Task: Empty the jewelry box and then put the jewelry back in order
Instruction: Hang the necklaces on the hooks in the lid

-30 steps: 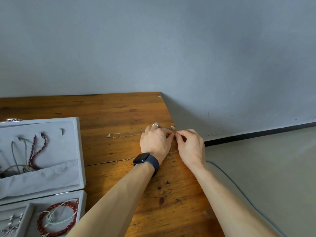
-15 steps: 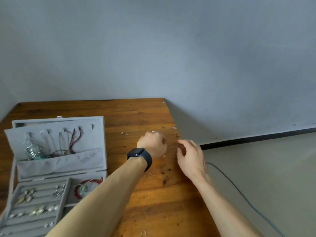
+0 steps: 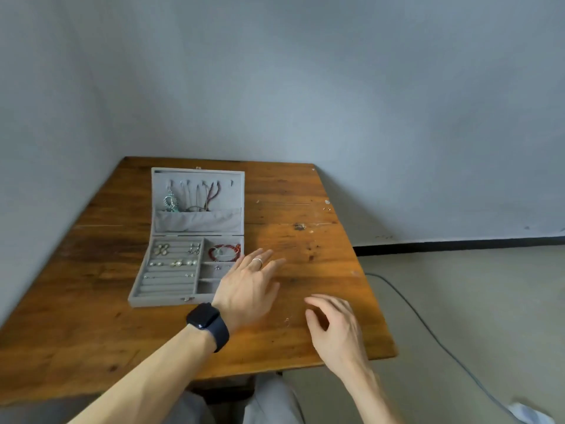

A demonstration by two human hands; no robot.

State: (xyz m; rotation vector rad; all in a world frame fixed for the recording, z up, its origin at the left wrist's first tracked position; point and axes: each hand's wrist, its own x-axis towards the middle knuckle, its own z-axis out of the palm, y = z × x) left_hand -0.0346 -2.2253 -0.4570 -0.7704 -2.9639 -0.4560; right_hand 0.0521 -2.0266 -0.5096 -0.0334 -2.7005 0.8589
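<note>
Over the bench [image 3: 91, 316] beside the jewelry box [image 3: 166, 289], hovering empty: left hand [image 3: 244, 289], fingers [image 3: 264, 257] apart, toward the red bracelet [image 3: 224, 252], probably to lift it; right hand [image 3: 336, 328] loosely curled.

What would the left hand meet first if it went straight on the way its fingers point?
Probably nothing close: the left hand points past the jewelry box over bare table, toward small silver pieces near the far edge; height is unclear.

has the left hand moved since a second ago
Yes. The left hand came back along the table toward the person, now beside the jewelry box.
</note>
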